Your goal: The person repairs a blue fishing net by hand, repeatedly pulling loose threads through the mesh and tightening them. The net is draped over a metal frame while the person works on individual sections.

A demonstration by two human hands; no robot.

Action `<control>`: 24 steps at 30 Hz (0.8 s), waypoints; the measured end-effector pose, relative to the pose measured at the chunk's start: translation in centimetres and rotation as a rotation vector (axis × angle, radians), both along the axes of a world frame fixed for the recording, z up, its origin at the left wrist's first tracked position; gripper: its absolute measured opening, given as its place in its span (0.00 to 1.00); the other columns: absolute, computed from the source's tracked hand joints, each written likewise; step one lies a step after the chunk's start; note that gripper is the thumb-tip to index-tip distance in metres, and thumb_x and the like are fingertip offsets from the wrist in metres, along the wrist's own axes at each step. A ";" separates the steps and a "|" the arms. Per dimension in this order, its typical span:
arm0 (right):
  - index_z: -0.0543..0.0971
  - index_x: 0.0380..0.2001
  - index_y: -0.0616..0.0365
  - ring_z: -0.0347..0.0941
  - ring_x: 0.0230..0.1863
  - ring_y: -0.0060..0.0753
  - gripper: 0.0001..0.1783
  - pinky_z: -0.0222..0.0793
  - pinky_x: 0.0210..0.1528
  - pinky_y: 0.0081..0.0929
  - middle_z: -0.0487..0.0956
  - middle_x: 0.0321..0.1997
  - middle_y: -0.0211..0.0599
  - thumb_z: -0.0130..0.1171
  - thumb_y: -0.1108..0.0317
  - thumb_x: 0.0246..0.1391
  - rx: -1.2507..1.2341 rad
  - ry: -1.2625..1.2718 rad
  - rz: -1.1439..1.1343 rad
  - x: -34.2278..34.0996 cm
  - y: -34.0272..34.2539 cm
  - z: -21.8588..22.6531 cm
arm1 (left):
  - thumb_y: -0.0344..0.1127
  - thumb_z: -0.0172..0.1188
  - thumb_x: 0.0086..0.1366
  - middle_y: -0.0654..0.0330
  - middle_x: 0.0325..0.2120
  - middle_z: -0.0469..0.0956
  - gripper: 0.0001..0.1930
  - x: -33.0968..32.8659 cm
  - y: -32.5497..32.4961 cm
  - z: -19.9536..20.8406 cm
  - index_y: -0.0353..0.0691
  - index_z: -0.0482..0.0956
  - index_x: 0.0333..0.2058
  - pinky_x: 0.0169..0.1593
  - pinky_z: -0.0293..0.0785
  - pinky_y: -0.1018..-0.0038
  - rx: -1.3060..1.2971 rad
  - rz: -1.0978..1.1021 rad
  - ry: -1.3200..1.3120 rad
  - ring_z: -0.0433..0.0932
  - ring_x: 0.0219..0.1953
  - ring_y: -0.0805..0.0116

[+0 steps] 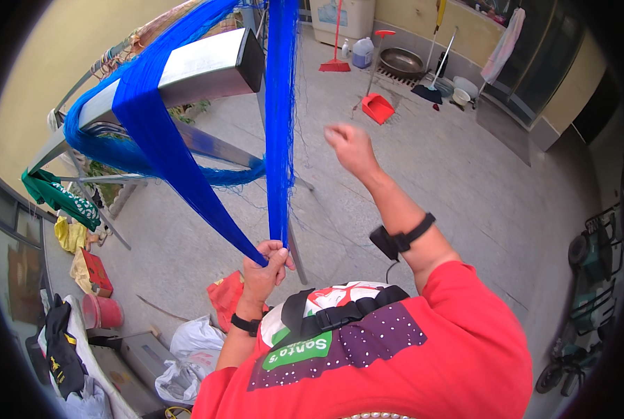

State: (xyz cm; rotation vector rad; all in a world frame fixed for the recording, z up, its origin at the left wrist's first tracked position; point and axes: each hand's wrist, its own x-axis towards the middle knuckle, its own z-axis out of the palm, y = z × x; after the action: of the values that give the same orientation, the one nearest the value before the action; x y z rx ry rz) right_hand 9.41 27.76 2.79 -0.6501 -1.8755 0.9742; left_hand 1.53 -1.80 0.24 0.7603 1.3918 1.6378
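A thick hank of bright blue thread (278, 119) hangs from a metal frame, one broad band looping over the end of its square beam (207, 63). My left hand (266, 269) is closed around the bottom of the hank, where two taut strands meet in front of my waist. Loose fine threads stray from the right-hand strand. Out to the right and raised, my right hand (354, 148) has curled fingers, their tips smeared by motion. Whether a thread is pinched in them cannot be made out. Another darker blue hank (221, 176) sags around the frame's lower bar.
A red dustpan (377, 108) and a red broom (334, 65) stand across the concrete floor, near a metal basin (401, 63). White plastic bags (195, 342) and a pink bucket (102, 311) lie at lower left. A green cloth (61, 199) hangs off the frame.
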 end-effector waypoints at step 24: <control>0.72 0.28 0.58 0.52 0.11 0.11 0.14 0.41 0.11 0.13 0.64 0.17 0.22 0.61 0.59 0.53 -0.925 0.579 0.276 -3.6 3.6 3.4 | 0.27 0.47 0.66 0.49 0.32 0.78 0.03 -0.6 0.4 -0.8 0.34 0.67 0.36 0.13 0.54 0.85 0.129 0.314 0.045 0.58 0.09 0.82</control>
State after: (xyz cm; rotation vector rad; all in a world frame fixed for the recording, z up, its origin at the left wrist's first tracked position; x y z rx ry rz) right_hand 5.79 31.40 6.21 -0.5302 -0.9516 1.9948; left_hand 0.98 -1.40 -0.56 0.6801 1.5073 1.9793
